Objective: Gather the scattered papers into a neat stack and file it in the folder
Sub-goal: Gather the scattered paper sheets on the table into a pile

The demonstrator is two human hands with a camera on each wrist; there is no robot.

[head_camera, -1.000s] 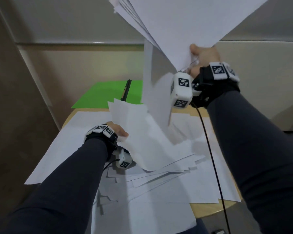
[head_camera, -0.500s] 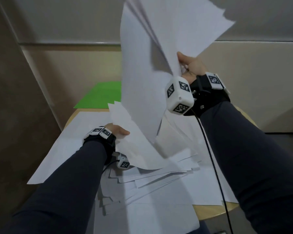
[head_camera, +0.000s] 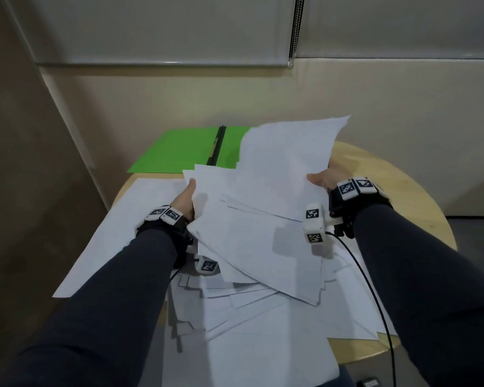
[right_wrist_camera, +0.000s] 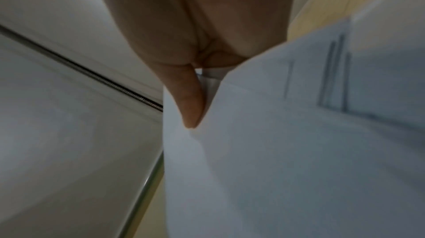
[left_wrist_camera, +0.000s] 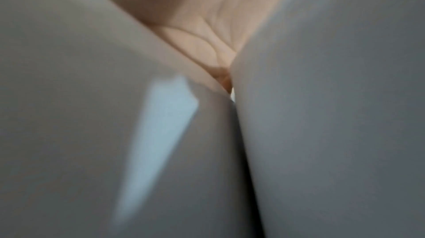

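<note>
Both hands grip the papers (head_camera: pixel 266 196) between them.

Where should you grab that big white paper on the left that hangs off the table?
Probably at its near corner, coming from the left. That corner of the big sheet sticks out past the round table, so fingers can slip under it, thumb on top. Its right edge is buried under the left arm and the pile.
</note>
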